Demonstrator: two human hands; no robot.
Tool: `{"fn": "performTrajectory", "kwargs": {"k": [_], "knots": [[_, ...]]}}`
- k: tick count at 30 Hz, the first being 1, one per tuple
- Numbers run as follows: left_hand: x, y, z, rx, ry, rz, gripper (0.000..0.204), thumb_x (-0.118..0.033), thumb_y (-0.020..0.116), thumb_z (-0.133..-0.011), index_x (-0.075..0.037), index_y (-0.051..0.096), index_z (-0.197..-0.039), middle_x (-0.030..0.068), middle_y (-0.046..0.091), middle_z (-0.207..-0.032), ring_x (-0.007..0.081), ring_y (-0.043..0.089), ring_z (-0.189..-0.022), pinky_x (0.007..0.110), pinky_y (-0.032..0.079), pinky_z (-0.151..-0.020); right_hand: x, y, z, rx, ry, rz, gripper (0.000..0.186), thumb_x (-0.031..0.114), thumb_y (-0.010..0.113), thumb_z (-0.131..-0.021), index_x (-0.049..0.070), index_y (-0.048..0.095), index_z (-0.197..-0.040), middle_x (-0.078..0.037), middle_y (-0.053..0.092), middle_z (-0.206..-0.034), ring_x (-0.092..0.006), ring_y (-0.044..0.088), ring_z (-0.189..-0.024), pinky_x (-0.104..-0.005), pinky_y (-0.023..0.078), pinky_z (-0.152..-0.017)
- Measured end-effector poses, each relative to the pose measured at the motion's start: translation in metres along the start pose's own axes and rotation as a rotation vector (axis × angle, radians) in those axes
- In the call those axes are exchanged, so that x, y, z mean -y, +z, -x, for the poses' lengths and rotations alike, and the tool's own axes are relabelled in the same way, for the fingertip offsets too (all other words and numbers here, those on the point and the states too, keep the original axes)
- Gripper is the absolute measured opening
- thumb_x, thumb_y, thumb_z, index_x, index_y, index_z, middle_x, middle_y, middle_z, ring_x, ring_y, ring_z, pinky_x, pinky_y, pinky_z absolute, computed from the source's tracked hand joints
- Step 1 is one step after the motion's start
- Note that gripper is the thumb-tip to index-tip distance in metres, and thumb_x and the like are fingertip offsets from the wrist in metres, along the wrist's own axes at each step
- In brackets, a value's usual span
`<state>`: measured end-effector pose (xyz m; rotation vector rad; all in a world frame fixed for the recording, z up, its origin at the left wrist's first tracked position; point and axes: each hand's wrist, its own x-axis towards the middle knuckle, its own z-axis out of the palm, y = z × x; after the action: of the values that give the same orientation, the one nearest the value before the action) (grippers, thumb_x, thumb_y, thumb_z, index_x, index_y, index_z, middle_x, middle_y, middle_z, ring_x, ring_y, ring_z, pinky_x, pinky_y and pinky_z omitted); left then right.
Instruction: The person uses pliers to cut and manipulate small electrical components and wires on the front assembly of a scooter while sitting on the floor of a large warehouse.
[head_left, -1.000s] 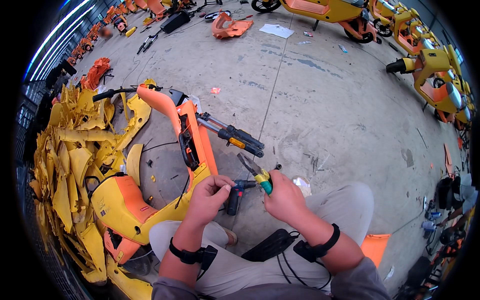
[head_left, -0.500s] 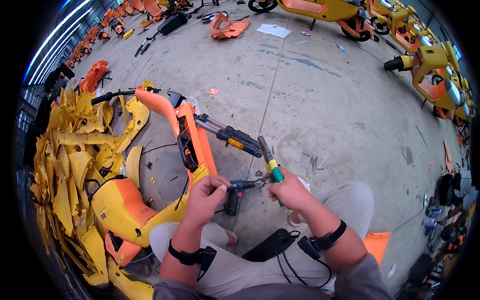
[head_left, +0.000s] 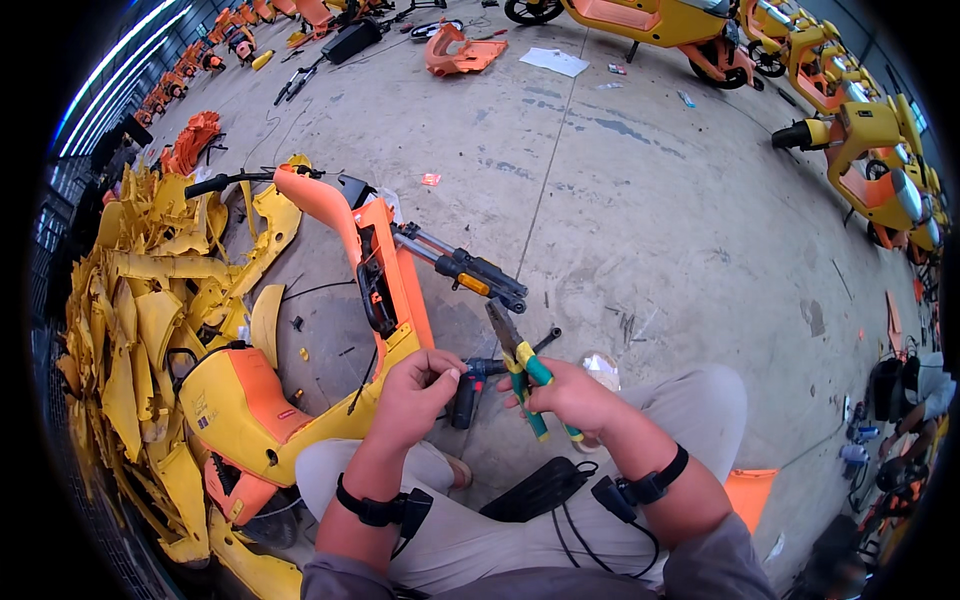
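One pliers point(head_left: 524, 354), one drill point(head_left: 465, 394); right hand point(head_left: 566, 393) clasps the pliers; left hand's point(head_left: 415, 397) fingertips meet, contents unclear.

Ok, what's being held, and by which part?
The right hand holds pliers by the handles; whether the left hand holds anything can't be told.

Here's the floor point(head_left: 690, 230), grey concrete, seam running through it, and it's busy down there! At nine o'clock, a great heap of yellow panels point(head_left: 130, 330) piles up; at eight, the near scooter point(head_left: 232, 395), yellow and orange, rests right beside it. Up to ten, a stack of orange parts point(head_left: 192, 145). Near twelve, an orange cover point(head_left: 462, 55), then a white sheet point(head_left: 555, 62) just past it! One o'clock, a standing scooter point(head_left: 620, 18). Round to four, an orange panel point(head_left: 750, 495); and at six, the drill point(head_left: 465, 408)!
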<state>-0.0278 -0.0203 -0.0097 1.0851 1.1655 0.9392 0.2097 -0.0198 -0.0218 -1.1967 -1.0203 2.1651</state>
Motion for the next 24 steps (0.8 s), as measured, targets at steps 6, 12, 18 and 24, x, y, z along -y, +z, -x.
{"fn": "performTrajectory", "kwargs": {"k": [6,12,18,24], "knots": [[0.0005,0.0007,-0.0011,-0.003,-0.001,-0.021,0.001,0.001,0.059,-0.088,0.001,0.060,-0.087,0.0066,0.064,-0.097,0.0109,0.056,-0.090,0.026,0.044,-0.083,-0.0013,0.0020,0.0007,-0.001,-0.002,0.025,0.051,-0.002,0.051,-0.077,-0.003,0.050,-0.128,-0.011,0.062,-0.118,-0.0182,0.062,-0.101,-0.0302,0.050,-0.079],[0.0003,0.0043,-0.0016,0.003,-0.021,-0.030,0.001,0.001,0.059,-0.089,0.001,0.060,-0.088,0.0065,0.064,-0.097,0.0101,0.056,-0.089,0.025,0.043,-0.083,-0.0033,-0.0006,0.0016,-0.002,0.001,0.046,0.052,-0.002,0.052,-0.077,-0.002,0.050,-0.129,-0.009,0.061,-0.119,-0.0169,0.061,-0.100,-0.0300,0.049,-0.080],[0.0034,0.0063,-0.0007,0.001,-0.026,-0.023,0.001,0.001,0.058,-0.089,0.001,0.060,-0.089,0.0062,0.064,-0.097,0.0100,0.056,-0.089,0.025,0.043,-0.083,-0.0027,0.0015,0.0056,-0.017,-0.010,0.090,0.047,0.000,0.054,-0.079,-0.001,0.052,-0.126,-0.008,0.062,-0.115,-0.0152,0.061,-0.098,-0.0286,0.048,-0.080],[0.0048,-0.0029,0.0010,0.007,-0.033,-0.029,0.001,0.000,0.059,-0.089,0.001,0.060,-0.089,0.0063,0.064,-0.097,0.0108,0.056,-0.090,0.026,0.043,-0.084,-0.0070,0.0093,-0.0009,-0.044,-0.040,0.190,0.035,0.006,0.058,-0.080,0.000,0.058,-0.115,-0.004,0.065,-0.097,-0.0134,0.060,-0.088,-0.0277,0.048,-0.077]]}}
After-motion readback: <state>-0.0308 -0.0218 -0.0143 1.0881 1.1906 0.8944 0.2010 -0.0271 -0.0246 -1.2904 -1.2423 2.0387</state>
